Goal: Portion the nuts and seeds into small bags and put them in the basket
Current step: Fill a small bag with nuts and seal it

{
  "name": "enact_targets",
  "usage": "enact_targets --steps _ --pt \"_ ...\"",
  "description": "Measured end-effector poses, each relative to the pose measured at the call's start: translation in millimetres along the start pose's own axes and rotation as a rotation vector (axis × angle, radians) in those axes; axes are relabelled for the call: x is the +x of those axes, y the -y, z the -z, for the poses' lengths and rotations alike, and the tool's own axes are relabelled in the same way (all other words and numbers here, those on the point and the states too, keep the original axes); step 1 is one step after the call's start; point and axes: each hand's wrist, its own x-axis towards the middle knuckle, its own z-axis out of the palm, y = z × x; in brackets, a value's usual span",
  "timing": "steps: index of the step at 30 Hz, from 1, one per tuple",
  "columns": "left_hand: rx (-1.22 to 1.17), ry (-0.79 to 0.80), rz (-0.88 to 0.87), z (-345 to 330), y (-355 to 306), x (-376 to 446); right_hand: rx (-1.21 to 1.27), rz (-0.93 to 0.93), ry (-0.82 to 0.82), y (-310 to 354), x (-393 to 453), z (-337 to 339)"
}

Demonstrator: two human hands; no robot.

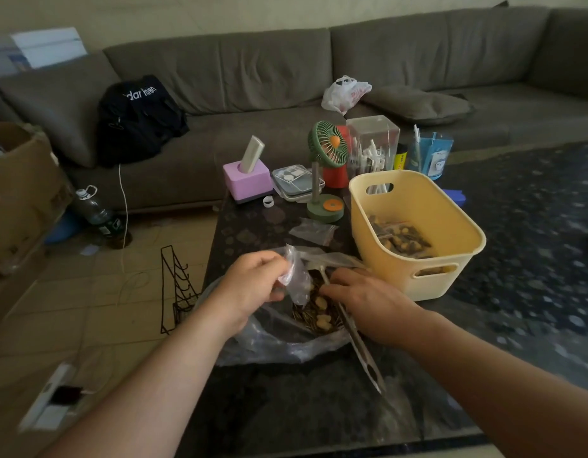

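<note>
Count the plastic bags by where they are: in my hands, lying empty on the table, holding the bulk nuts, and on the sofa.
Small bag held in the left hand: 1
Empty small bag on the table: 1
Big bulk bag of nuts and seeds: 1
White shopping bag on the sofa: 1
Total: 4
Filled bags in the basket cannot be counted.

Body in view: two forearms and two hands, nothing else of the person. Left hand and right hand both bare: no gloves, rings, or bracelets showing. Wrists bare too, no watch or band on either. Forearms uncovered all the way down to the bottom edge of the head view, so no sleeve, cuff or fabric shows anywhere on them. No markings on the arms. Nails can't be made out; the fingertips are too small and slightly blurred. Lighting dim, so fine detail on both arms is limited.
</note>
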Motion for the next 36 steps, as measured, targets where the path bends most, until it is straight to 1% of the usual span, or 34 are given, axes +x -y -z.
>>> enact_targets --steps 1,2,4,5,6,7,8,12,14,17,19,20,22,25,27,28,30,31,33,34,36 --pt "0.048 -0.016 -0.027 0 -1 -2 0.031 -0.017 -0.047 1 0 1" --pt "0.093 -0.040 -0.052 0 -1 -4 0.101 -0.046 -0.130 4 1 2" --pt "0.167 -0.072 -0.086 -4 -2 -8 0.379 -0.153 -0.333 13 3 9" --pt "0.206 -0.079 -0.102 -7 -2 -10 0.562 -0.226 -0.385 20 5 15" --pt "0.246 -0.084 -0.120 -10 -2 -12 0.736 -0.298 -0.391 27 7 20" --pt "0.287 -0.090 -0.142 -13 -1 -13 0.848 -0.340 -0.386 34 9 23" --pt "0.325 -0.094 -0.161 -16 -1 -14 0.877 -0.354 -0.386 38 11 25" --pt "0.533 -0.146 -0.219 -27 0 -17 0.771 -0.373 -0.344 43 15 22" --pt "0.527 -0.187 -0.232 -28 1 -16 0.707 -0.350 -0.340 42 16 21" --pt "0.475 -0.293 -0.257 -21 2 -14 0.591 -0.299 -0.289 40 16 20" --pt "0.448 -0.316 -0.311 -20 2 -14 0.627 -0.341 -0.254 39 17 19" --pt "0.430 -0.289 -0.351 -22 2 -14 0.669 -0.367 -0.252 39 17 19" --pt "0.440 -0.182 -0.475 -26 4 -18 0.776 -0.402 -0.255 38 18 20" --pt "0.675 -0.085 -0.747 -20 2 -18 0.887 -0.386 -0.230 36 17 27" --pt "0.830 -0.018 -0.812 -12 2 -16 0.948 -0.344 -0.191 33 16 32" --pt "0.901 0.007 -0.802 -9 2 -14 0.947 -0.320 -0.179 31 15 35" --pt "0.997 0.026 -0.740 -7 2 -11 0.867 -0.279 -0.145 28 15 36" --pt "0.986 0.040 -0.681 -8 4 -10 0.804 -0.257 -0.122 28 15 36" --pt "0.854 0.111 -0.501 -13 7 -8 0.712 -0.212 -0.102 29 15 33" --pt "0.791 0.155 -0.416 -15 10 -6 0.677 -0.191 -0.110 30 15 32" --pt "0.754 0.196 -0.335 -18 13 -4 0.594 -0.156 -0.179 31 14 31"
